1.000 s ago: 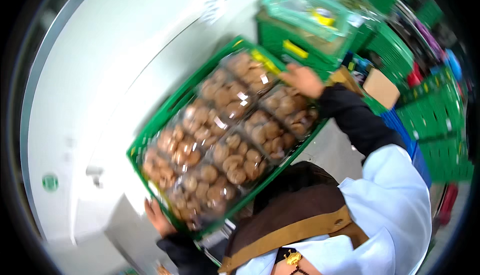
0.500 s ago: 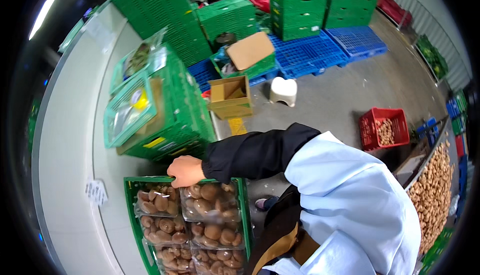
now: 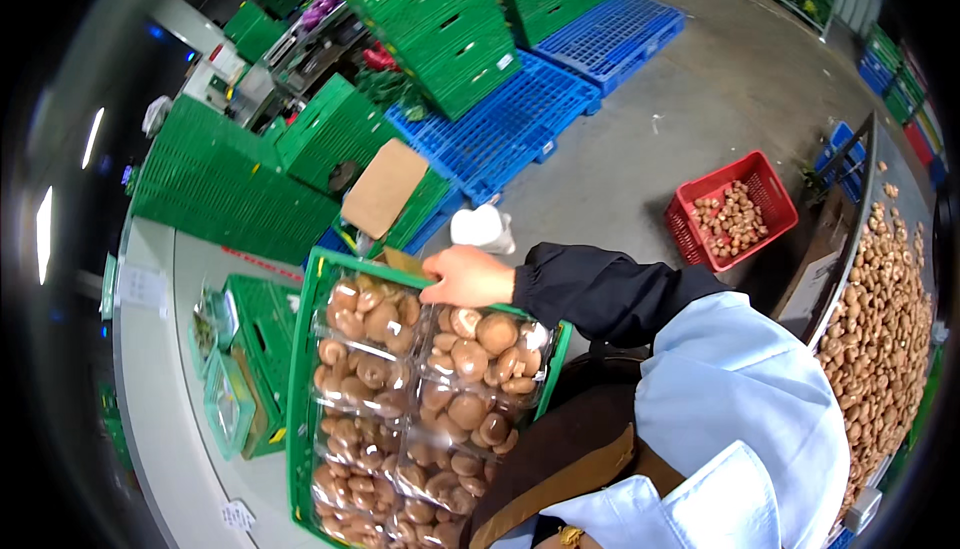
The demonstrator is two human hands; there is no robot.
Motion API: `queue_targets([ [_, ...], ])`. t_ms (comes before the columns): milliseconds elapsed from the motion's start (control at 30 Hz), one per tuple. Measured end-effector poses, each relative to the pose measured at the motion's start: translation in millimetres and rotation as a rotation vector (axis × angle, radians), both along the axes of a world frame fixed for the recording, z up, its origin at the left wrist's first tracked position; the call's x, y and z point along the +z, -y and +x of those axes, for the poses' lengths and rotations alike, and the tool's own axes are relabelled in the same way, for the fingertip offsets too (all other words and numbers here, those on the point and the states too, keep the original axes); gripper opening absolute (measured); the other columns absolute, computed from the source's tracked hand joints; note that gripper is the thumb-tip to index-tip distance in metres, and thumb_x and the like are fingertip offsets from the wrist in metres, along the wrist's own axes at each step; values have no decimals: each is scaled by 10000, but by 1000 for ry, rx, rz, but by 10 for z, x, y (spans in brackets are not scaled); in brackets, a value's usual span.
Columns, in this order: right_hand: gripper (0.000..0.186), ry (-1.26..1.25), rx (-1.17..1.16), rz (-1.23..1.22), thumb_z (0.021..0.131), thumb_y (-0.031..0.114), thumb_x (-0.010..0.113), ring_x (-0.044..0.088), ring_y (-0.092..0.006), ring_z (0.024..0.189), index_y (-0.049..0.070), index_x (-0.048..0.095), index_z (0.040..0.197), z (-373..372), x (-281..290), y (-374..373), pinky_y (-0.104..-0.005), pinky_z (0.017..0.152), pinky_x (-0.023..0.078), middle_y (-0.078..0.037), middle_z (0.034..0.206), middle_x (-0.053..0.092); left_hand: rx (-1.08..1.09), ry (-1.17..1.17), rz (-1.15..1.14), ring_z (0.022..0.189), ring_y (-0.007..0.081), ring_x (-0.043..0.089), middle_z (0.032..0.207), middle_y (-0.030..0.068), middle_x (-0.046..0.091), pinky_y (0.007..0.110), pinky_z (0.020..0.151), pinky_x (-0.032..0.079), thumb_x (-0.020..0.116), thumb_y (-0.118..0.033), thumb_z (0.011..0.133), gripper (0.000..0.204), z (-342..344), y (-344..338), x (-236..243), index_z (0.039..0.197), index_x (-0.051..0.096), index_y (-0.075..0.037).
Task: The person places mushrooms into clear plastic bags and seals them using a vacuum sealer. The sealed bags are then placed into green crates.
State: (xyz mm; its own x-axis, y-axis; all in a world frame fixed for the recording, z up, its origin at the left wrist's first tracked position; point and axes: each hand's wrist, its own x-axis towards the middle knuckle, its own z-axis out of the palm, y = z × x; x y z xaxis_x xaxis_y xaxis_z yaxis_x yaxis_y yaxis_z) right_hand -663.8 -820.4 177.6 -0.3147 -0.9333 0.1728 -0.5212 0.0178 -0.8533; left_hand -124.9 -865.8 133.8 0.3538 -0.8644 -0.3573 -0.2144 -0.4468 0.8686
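My right hand [image 3: 470, 275] grips the far rim of a green crate [image 3: 299, 379], its fingers wrapped over the edge. The crate holds several clear plastic packs of brown mushrooms [image 3: 470, 356] in two rows, below my black sleeve and brown apron. My left hand is not in view. To the left of the crate stands a green crate stack [image 3: 263, 334] with a light green basket [image 3: 226, 414] on it.
Ahead are blue pallets [image 3: 475, 139], tall crate stacks [image 3: 445, 39], a cardboard piece [image 3: 384, 187] and a white stool [image 3: 480, 231]. At right, a red crate [image 3: 683, 226] of small mushrooms sits on the floor, beside a metal table heaped with mushrooms [image 3: 870, 339].
The view has swung round from the white wall toward the floor and pallets, carrying the held crate along with my right hand. My left hand has dropped out of view.
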Motion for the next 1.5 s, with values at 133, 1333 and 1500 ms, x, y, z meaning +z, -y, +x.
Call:
queue_targets([
  [133,336,59,-226,5,743,352,639,616,-366,692,26,660,821,-1273,25,-694,-438,658,487,-183,698,618,-138,-35,-24,989,188,529,1093,91,582,335,868,429,558,-207,876,361,-871,329,145,1174,552,-4],
  [1333,376,307,-1930,9,847,96,640,279,-40,571,65,347,613,-10226,-1237,-4602,-275,489,215,56,599,317,-1665,-196,148,916,110,556,998,45,653,272,860,413,659,-269,868,345,-17791,514,-1207,1048,671,25],
  [1500,361,288,-1957,159,845,92,623,286,-51,572,53,347,617,-11424,-1208,-4569,-288,490,224,37,598,302,-1578,-68,252,548,86,474,657,-15,548,247,530,363,690,-379,825,315,-19166,408,-1654,874,681,-67],
])
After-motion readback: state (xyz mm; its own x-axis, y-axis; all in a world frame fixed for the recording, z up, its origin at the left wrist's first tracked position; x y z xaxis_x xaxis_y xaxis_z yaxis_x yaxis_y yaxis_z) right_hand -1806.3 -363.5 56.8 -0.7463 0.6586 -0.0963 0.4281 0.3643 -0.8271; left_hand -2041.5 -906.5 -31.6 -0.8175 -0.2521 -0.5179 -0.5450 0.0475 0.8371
